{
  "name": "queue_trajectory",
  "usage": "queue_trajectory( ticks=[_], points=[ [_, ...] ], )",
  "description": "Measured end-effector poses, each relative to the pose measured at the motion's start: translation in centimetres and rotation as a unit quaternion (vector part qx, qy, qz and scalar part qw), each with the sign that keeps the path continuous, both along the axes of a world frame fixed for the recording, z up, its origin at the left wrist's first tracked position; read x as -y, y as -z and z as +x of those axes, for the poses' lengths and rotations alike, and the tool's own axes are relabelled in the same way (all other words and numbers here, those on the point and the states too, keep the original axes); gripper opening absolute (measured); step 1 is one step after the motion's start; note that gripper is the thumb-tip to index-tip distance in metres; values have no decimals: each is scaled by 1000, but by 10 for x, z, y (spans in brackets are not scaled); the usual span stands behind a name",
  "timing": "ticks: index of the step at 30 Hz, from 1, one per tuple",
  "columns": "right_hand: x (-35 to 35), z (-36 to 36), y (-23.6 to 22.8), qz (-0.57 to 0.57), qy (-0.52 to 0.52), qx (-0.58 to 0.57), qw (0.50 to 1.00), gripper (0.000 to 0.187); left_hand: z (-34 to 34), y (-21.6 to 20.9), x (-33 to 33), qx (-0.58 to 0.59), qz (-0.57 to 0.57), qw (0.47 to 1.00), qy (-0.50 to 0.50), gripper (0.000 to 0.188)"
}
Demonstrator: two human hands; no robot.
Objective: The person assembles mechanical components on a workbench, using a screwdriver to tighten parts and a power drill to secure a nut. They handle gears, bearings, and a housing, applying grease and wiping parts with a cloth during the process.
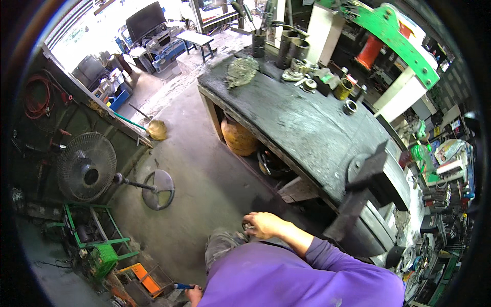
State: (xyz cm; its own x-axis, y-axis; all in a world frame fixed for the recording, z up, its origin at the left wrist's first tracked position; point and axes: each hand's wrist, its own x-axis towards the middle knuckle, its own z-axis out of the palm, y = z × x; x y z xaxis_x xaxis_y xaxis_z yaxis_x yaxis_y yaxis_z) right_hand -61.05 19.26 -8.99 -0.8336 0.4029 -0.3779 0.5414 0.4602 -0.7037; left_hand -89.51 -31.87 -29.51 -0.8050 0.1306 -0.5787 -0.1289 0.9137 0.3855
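Observation:
My right hand [266,225] is in front of my body, its fingers closed around a small, round-looking metal part [248,226]. Most of that part is hidden by the fingers. Low at the left, beside my purple shirt, my left hand [194,295] is closed on a slim tool with a blue handle [182,286]; what kind of tool it is does not show. Nearest to that hand is an open toolbox with an orange tray [146,279]. A dark workbench [307,123] stands ahead of my right hand, apart from it.
A bench vise [376,174] sits at the workbench's near right end. A crumpled rag [242,71], metal cups and small parts lie on top. A yellow cylinder [238,137] stands underneath. On the left are a standing fan [88,166], a broom [157,130] and a green frame [97,227].

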Motion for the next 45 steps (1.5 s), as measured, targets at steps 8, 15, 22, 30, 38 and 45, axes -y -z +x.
queue_trajectory(
  ticks=[8, 15, 22, 30, 38, 45],
  points=[
    [-132, -92, 91, 28, -13, 288, 957, 41, -182, 26, -193, -56, 21, 988, 144, 16],
    [-264, -258, 48, 60, 53, 172, 982, 45, -384, -7, -482, -57, 5, 964, 261, 31],
    [-398, -393, 28, 83, 91, 94, 988, 48, -485, -31, -758, -146, 102, 939, 295, 34],
    [-614, -522, 34, 79, 103, 37, 991, 42, -620, -27, -888, -64, 38, 943, 325, 34],
    [-816, -605, 3, 97, 143, 41, 984, 41, -715, -14, -996, -67, -51, 987, 140, 55],
    [-934, -603, 51, 40, 208, 213, 954, 48, -770, -9, -1210, -21, -79, 963, 258, 53]
  ],
)
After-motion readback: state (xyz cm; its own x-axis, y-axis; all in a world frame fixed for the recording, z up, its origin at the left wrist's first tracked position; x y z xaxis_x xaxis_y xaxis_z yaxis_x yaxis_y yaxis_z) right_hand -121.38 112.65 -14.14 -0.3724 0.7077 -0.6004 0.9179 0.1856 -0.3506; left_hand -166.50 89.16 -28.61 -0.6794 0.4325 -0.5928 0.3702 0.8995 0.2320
